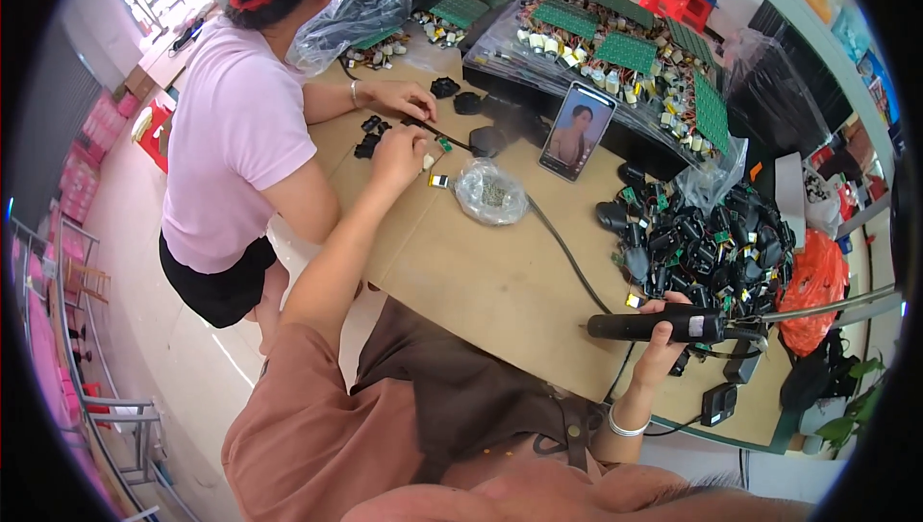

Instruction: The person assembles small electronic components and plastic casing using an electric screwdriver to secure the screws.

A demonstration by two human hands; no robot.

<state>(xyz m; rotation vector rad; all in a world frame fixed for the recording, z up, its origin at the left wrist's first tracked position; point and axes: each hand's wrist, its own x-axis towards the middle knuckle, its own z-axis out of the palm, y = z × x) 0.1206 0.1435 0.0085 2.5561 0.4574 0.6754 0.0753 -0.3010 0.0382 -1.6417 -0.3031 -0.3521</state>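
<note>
Head view: at the far left, a co-worker [236, 137] in a pink short-sleeved top holds a forearm over the brown tabletop [461, 272]. Small black plastic parts [368, 142] lie just beside the person's left hand [397, 157], whose fingers are bent close to a small green circuit board [444, 145]; whether they grip anything cannot be told. Just below the board lies a silver battery cell [439, 181] with a yellow end, then a clear plastic bag [473, 200] of small metal pieces. A phone [577, 133] stands tilted near the middle, its screen lit. Behind it, larger green circuit boards [625, 51] are heaped with their wires. Farther right, the right hand [659, 354] has its fingers wrapped around a black electric screwdriver [625, 327], held above the tabletop, tip pointing left. Beyond that hand is a pile of black housings [707, 243], with an orange-red plastic bag [815, 282] beside it.
</note>
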